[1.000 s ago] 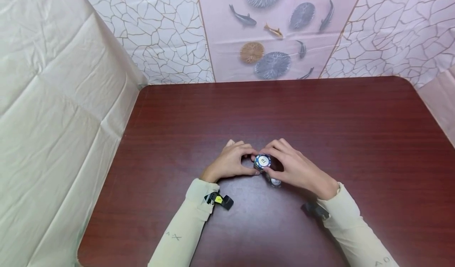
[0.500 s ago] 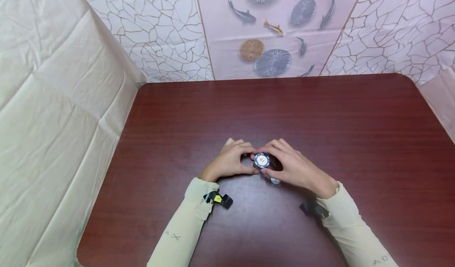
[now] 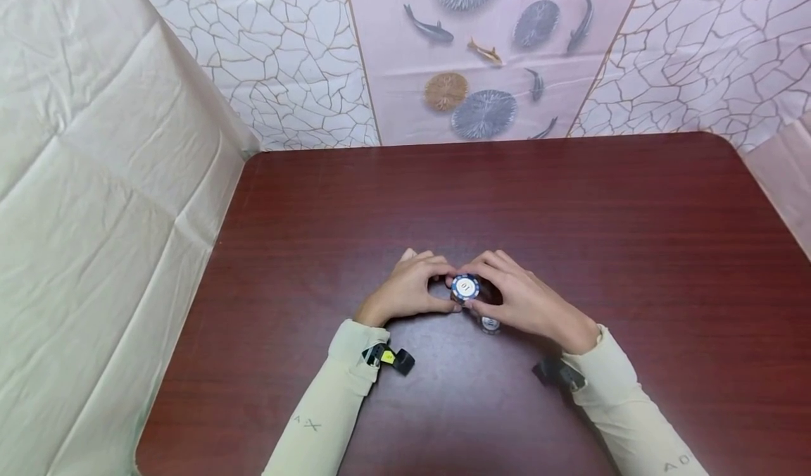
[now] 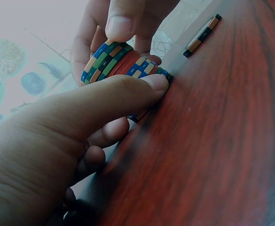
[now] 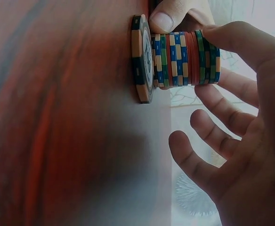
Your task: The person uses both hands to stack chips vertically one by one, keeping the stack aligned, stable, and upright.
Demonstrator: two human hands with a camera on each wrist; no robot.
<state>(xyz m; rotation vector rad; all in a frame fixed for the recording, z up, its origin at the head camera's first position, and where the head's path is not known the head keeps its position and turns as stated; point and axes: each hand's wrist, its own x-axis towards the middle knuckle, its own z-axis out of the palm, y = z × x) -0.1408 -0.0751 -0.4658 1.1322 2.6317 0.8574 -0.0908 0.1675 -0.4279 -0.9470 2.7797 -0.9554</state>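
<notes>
A stack of poker chips (image 3: 465, 288) stands on the table, topped by a blue-and-white chip marked 10. Blue, green and red edges show down its side in the right wrist view. My left hand (image 3: 408, 287) holds the lower part, its thumb (image 4: 155, 83) lying along the chips near the tabletop. Thumb and index finger of my right hand (image 3: 522, 293) pinch the upper chips, while its other fingers spread loosely in the right wrist view. One loose chip (image 3: 490, 324), dark and tan at the edge, lies flat just on the near side of the stack.
The dark red wood-grain table (image 3: 329, 215) extends around both hands. A patterned cloth (image 3: 304, 60) hangs behind its far edge, and pale sheeting (image 3: 95, 215) rises along the left side. Black wrist cameras (image 3: 402, 361) sit at both cuffs.
Both hands keep their hold around the stack. The top chip and the right hand have shifted very slightly left in the head view; the loose chip stays by the stack.
</notes>
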